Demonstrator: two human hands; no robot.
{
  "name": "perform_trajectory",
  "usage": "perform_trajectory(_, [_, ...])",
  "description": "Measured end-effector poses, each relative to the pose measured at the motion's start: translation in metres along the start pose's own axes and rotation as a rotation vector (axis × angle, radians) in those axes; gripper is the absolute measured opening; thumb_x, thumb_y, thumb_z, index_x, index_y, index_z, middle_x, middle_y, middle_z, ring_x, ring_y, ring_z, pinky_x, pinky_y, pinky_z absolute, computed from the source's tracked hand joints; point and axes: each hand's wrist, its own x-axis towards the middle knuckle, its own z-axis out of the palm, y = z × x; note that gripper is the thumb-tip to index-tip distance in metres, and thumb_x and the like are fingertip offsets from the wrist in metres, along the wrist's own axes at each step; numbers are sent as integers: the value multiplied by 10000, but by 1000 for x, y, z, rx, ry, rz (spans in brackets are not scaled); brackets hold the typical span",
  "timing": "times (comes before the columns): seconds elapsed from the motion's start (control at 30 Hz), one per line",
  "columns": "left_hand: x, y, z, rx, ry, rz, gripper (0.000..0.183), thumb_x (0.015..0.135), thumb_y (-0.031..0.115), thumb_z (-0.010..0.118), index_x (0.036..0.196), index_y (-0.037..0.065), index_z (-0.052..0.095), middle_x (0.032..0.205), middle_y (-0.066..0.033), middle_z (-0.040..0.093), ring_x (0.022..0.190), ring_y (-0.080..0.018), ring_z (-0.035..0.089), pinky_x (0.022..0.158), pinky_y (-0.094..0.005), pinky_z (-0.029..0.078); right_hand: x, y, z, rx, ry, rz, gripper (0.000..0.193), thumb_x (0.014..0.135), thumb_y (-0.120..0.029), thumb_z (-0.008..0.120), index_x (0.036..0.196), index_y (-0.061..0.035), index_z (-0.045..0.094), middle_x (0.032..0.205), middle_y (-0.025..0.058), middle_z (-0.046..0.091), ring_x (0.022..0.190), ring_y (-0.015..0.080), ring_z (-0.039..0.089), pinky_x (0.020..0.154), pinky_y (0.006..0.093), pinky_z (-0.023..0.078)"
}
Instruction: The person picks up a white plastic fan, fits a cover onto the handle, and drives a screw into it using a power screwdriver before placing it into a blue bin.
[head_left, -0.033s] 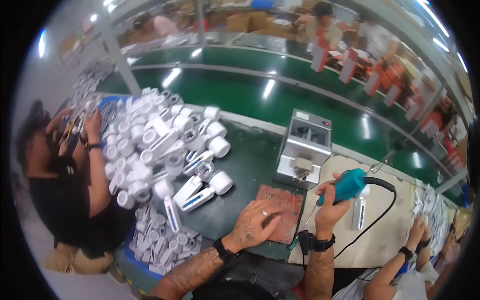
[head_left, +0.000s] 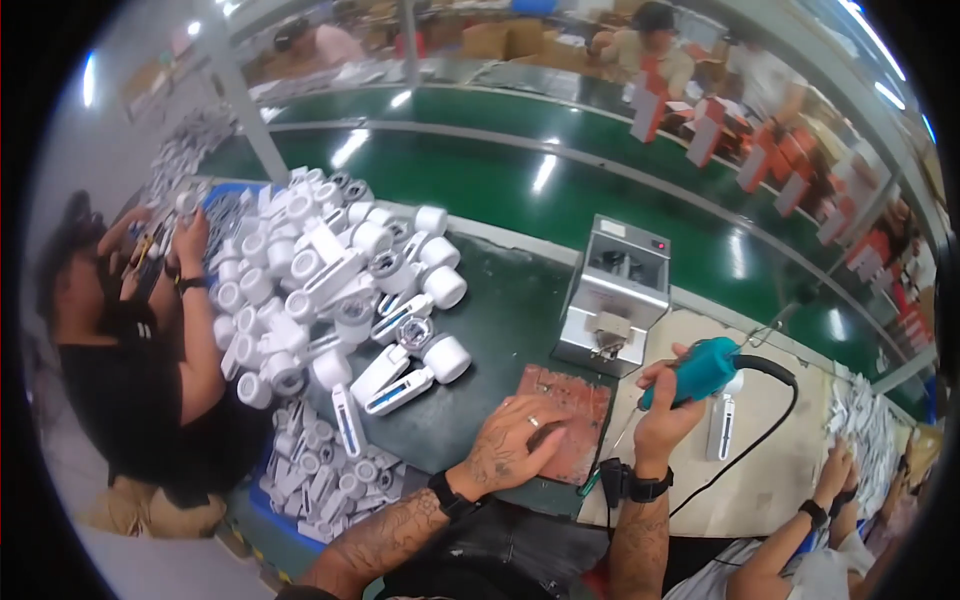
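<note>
My right hand [head_left: 668,415] is wrapped round a teal electric screwdriver [head_left: 706,370], raised above the bench. The tool's black cable loops from its back end down to the right, and its thin bit points down to the left. On a worn reddish pad [head_left: 568,415], my left hand [head_left: 512,440] lies palm down with the thumb held apart; nothing shows in it. Beyond the pad stands a silver box-shaped machine [head_left: 612,300] with a small red light. Just right of the screwdriver, a white handle-shaped part [head_left: 721,425] rests on a beige board [head_left: 770,480].
A big heap of white plastic parts [head_left: 300,270] covers the bench's left side, above a blue bin [head_left: 285,515] of similar parts. Co-workers sit left [head_left: 130,360] and right [head_left: 825,490]. A green conveyor belt [head_left: 480,165] crosses behind, and a green-handled tool [head_left: 588,484] lies near my right wrist.
The whole view has shifted slightly. Both hands keep their places, with the screwdriver still in my right hand.
</note>
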Motion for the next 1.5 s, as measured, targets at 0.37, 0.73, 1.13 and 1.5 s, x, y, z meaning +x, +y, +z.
perform_trajectory(0.37, [63, 41, -6, 3, -207, -14, 224, 875, 146, 690, 1063, 30, 658, 914, -111, 689, 824, -287, 681, 743, -382, 537, 12, -40, -33, -100, 32, 128, 387, 982, -226, 584, 1255, 38, 508, 835, 68, 608, 775, 149, 582, 692, 290, 471])
perform_trajectory(0.73, [148, 78, 222, 327, -553, 285, 512, 868, 554, 601, 880, 45, 652, 834, -129, 683, 704, -289, 658, 597, -421, 462, -32, -78, -130, -247, 185, 116, 426, 924, -174, 688, 1256, 36, 524, 889, 54, 617, 819, 156, 579, 743, 300, 459])
perform_trajectory(1.13, [160, 88, 180, 199, -577, 191, 430, 808, 367, 645, 1070, 28, 612, 906, -157, 656, 847, -391, 643, 742, -510, 489, -33, -92, -120, -135, 129, 166, 491, 946, -242, 669, 1294, 59, 500, 930, 105, 624, 874, 173, 594, 800, 313, 470])
perform_trajectory(1.5, [100, 56, 42, 29, -451, 264, 258, 731, 228, 747, 927, 84, 661, 822, -82, 599, 773, -297, 637, 670, -417, 508, -51, -93, -81, -3, 60, 327, 624, 926, -427, 674, 1268, 71, 519, 849, 86, 618, 809, 175, 597, 755, 312, 479])
